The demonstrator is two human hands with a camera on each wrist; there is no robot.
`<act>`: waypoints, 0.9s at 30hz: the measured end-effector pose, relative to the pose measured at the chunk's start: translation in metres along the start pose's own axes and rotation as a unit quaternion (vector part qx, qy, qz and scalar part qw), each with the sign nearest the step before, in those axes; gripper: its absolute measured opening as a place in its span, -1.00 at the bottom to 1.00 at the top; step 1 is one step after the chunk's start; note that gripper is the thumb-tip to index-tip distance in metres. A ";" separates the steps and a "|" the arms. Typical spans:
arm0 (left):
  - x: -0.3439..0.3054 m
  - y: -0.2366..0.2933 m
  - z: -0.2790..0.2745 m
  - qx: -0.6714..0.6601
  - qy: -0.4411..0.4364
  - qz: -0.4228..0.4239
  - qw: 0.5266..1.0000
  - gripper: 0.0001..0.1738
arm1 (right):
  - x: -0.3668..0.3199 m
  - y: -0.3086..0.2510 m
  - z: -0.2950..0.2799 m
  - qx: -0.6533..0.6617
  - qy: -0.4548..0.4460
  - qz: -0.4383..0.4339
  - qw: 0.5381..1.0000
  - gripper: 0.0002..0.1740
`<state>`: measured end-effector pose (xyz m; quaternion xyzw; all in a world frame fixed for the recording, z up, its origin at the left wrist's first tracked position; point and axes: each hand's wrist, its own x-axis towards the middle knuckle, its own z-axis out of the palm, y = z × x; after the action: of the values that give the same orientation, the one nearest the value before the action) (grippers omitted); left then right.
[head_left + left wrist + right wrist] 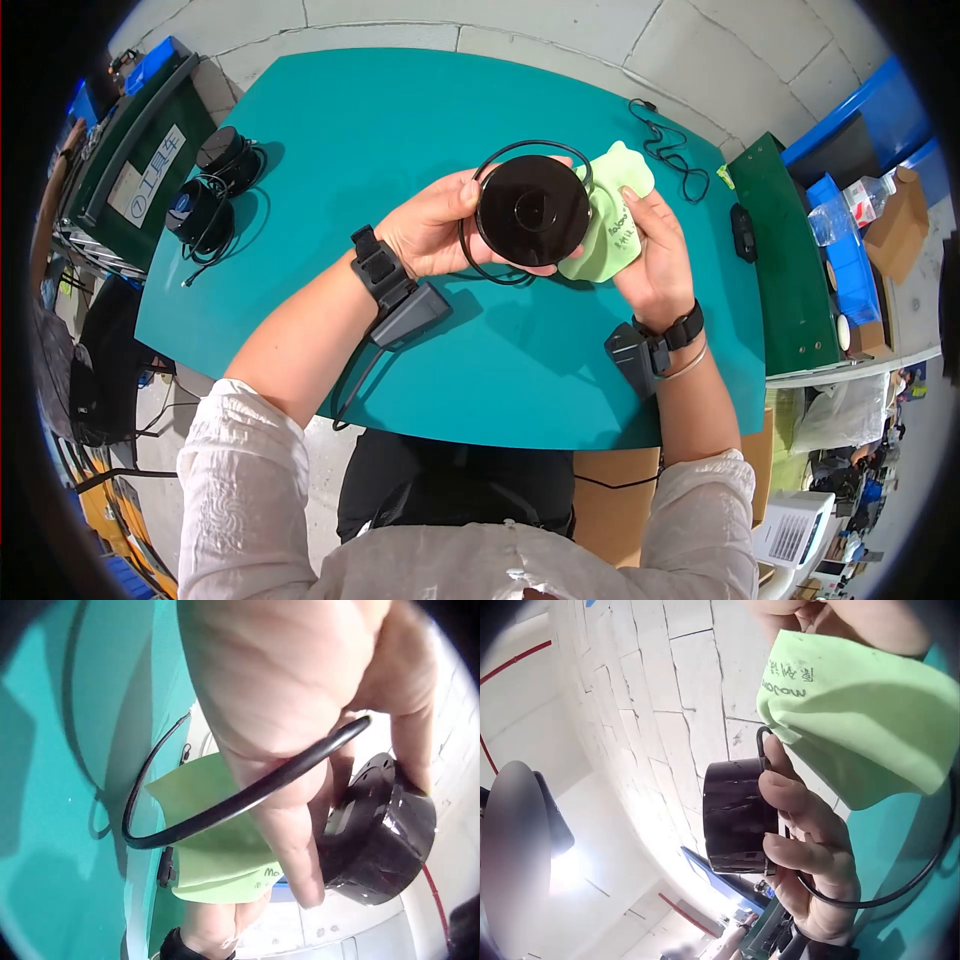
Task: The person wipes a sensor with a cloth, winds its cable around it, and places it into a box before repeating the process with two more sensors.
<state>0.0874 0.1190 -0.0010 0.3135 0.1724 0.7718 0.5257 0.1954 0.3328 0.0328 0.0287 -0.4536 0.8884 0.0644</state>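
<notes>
My left hand (428,228) grips a glossy black round device (535,215), a short cylinder whose flat circular face points up at the head camera. Its black cable (247,799) loops past the left palm and round the device. In the right wrist view, the left fingertips press along one rim of the device (739,817). To the right, my right hand (660,260) pinches a light green cloth (608,245) with dark handwriting on it, thumb on top. The cloth hangs right beside the device and overlaps its edge in the head view.
Two black devices with coiled cables (205,215) stand at the left of the green table (420,400). A thin black cable (672,150) and a small black object (743,232) lie at the right. A green case (795,270) borders the right edge, with blue bins beyond.
</notes>
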 end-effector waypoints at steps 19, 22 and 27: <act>0.000 -0.001 0.003 0.091 0.000 0.041 0.995 -0.09 | -0.013 -0.004 0.019 0.006 -0.079 -0.126 0.989 -0.65; 0.002 -0.005 0.008 0.139 0.135 0.056 0.979 -0.48 | -0.026 0.005 0.032 -0.220 -0.223 -0.106 0.944 -0.56; 0.000 -0.003 -0.001 0.113 0.164 0.035 0.979 -0.42 | -0.018 0.009 0.038 -0.527 -0.261 -0.176 0.789 -0.47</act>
<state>0.0892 0.1207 -0.0033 0.2457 0.3316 0.8063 0.4238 0.2120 0.2951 0.0461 0.3001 -0.8384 0.4431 0.1038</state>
